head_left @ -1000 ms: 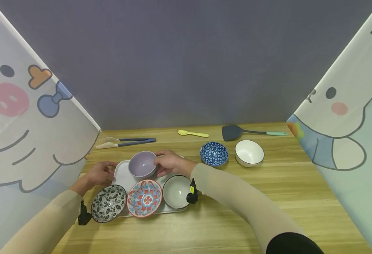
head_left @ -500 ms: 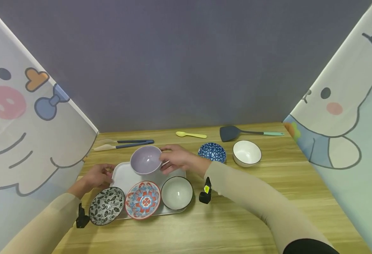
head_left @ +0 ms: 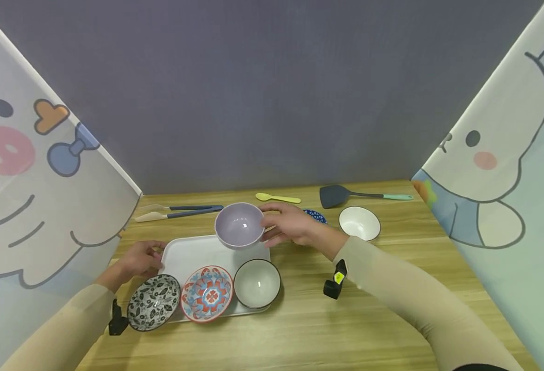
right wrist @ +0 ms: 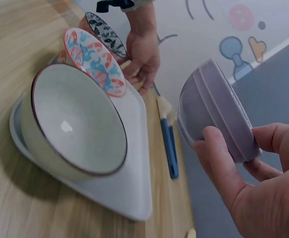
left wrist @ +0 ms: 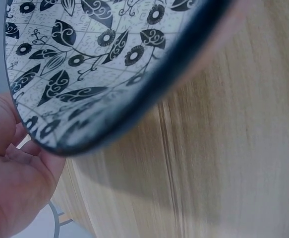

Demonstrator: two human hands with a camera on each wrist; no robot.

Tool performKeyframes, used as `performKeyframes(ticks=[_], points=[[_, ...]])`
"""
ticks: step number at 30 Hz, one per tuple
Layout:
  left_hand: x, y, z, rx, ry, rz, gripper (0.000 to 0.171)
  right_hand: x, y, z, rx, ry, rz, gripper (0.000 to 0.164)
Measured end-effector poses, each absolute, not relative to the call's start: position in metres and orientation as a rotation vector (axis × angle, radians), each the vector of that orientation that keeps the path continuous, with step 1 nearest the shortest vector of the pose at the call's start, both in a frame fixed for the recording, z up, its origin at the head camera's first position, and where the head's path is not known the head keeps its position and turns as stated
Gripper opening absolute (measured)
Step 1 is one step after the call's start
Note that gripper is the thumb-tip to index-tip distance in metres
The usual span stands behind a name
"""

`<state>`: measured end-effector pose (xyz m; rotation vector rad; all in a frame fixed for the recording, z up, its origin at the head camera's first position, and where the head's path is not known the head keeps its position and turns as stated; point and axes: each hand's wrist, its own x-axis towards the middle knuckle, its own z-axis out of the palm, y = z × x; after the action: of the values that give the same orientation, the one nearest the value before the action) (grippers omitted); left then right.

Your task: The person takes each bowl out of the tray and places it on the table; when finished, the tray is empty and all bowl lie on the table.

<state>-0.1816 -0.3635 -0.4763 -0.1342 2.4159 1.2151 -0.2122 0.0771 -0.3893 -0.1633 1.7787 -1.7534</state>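
The purple bowl is held by the right hand, thumb and fingers curled around its right side, as confirmed in the right wrist view. The bowl is carried clear of the surface, above the far right corner of the white tray, with its opening facing up.

The left hand is seen at the tray's left edge, at 9 o'clock from the tray's centre, with fingers bent against the rim; whether the rim is actually gripped cannot be told. In the left wrist view only the palm is shown beside the black-and-white floral bowl.

Along the near edge of the tray three bowls are set in a row: the black-and-white floral bowl overhanging the near left corner, the red-and-blue patterned bowl in the middle, and a dark-rimmed white bowl at the right.

At 3 o'clock from the right hand, a blue patterned bowl is largely hidden behind the hand, and a white bowl stands beyond it. At 12 o'clock, a yellow spoon lies on the wooden table. A dark spatula with a teal handle lies at 2 o'clock, and tongs at 10 o'clock.
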Motion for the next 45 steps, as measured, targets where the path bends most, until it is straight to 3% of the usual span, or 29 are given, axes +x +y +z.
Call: performKeyframes(ticks=[16, 45], points=[[-0.18, -0.364, -0.479, -0.148, 2.425, 1.189, 0.067, -0.205, 0.185, -0.378, -0.038, 1.845, -1.803, 0.06], [-0.183, -0.362, -0.475, -0.156, 2.44, 1.163, 0.069, -0.17, 0.377, -0.395, 0.129, 1.862, -2.085, 0.073]])
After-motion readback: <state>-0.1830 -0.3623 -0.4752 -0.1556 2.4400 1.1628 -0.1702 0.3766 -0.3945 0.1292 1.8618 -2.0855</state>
